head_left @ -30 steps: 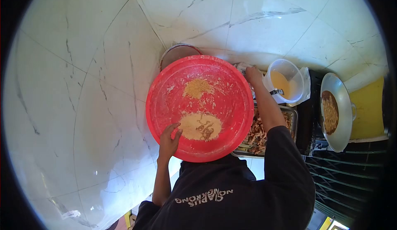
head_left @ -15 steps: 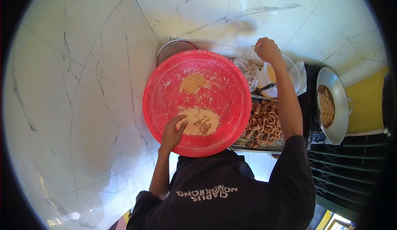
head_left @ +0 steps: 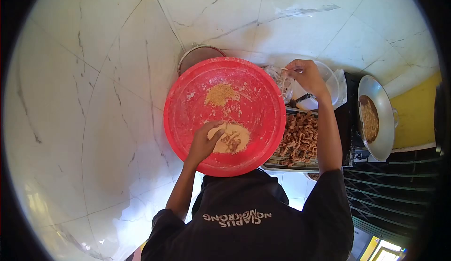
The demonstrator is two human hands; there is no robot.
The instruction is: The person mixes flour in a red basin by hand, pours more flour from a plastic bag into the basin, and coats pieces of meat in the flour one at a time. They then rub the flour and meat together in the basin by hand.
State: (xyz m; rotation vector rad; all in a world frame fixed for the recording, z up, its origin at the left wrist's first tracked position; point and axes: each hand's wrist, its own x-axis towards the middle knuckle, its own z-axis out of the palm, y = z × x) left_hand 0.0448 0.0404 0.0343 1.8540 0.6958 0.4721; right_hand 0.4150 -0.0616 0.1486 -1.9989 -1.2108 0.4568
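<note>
A large red plastic basin (head_left: pixel 176 106) holds a mound of pale flour (head_left: pixel 242 139) with several coated pieces (head_left: pixel 232 144) in it, and a patch of yellowish crumbs (head_left: pixel 221 94) on its far side. My left hand (head_left: pixel 204 142) is over the left edge of the flour, thumb and fingers apart, holding nothing that I can see. My right hand (head_left: pixel 307 77) is raised between the basin and a translucent white tub (head_left: pixel 332 85). Its fingertips pinch a small pale strip (head_left: pixel 284 69), whose kind I cannot make out.
Right of the basin, a metal tray (head_left: pixel 291 169) carries a heap of brown fried pieces (head_left: pixel 298 136). A clear plastic bag (head_left: pixel 280 78) and a black handle (head_left: pixel 303 99) lie by the tub. Farther right, a wok (head_left: pixel 385 120) holds brown frying food. A round container (head_left: pixel 199 54) stands behind the basin.
My right hand has come down and left from above the tub towards the basin, pinching the strip. My left hand has shifted slightly right and farther over the flour.
</note>
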